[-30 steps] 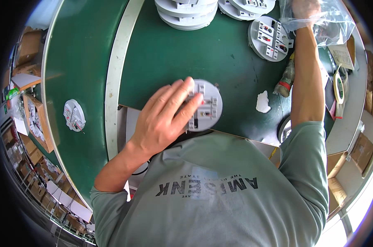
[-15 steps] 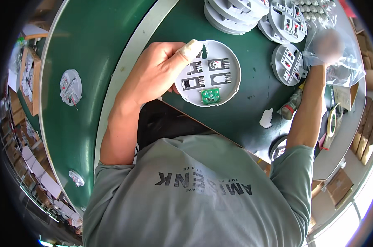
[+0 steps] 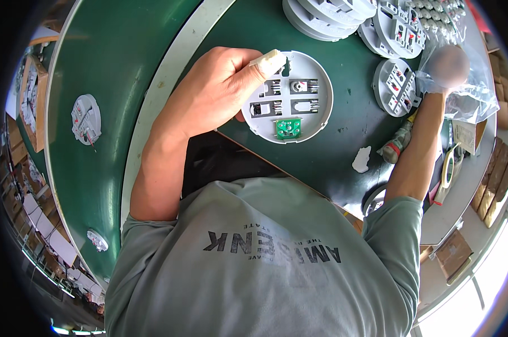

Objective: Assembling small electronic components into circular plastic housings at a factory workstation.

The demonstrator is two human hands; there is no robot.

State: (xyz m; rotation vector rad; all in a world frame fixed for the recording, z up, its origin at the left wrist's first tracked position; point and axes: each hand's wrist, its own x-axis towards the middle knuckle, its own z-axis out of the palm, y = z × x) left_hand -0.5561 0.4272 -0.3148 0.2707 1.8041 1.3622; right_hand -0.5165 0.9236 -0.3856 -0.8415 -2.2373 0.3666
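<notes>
My left hand [image 3: 212, 92], its thumb wrapped in pale tape, grips the left edge of a round white plastic housing [image 3: 319, 119]. The housing is tilted up above the table, with its hollow inside showing slotted openings and metal clips. A small green circuit board [image 3: 288, 129] sits in its lower part. Out to the right, my right hand [image 3: 447, 67] reaches over a clear plastic bag [image 3: 474, 104]. That hand is blurred, so its fingers and anything in them cannot be made out.
Stacked white housings [image 3: 327, 25] stand at the back, beside more discs with fitted parts [image 3: 397, 87]. Rows of small whitish parts [image 3: 436, 19] lie at the far right. A screwdriver-like tool [image 3: 397, 145], a white scrap [image 3: 362, 159] and a tape roll [image 3: 447, 168] are nearer. Left, a green belt [image 3: 113, 112] carries assemblies [image 3: 87, 119].
The housing in my left hand has shifted slightly right and up. My right hand stays by the plastic bag, still blurred. The whole view has moved a little.
</notes>
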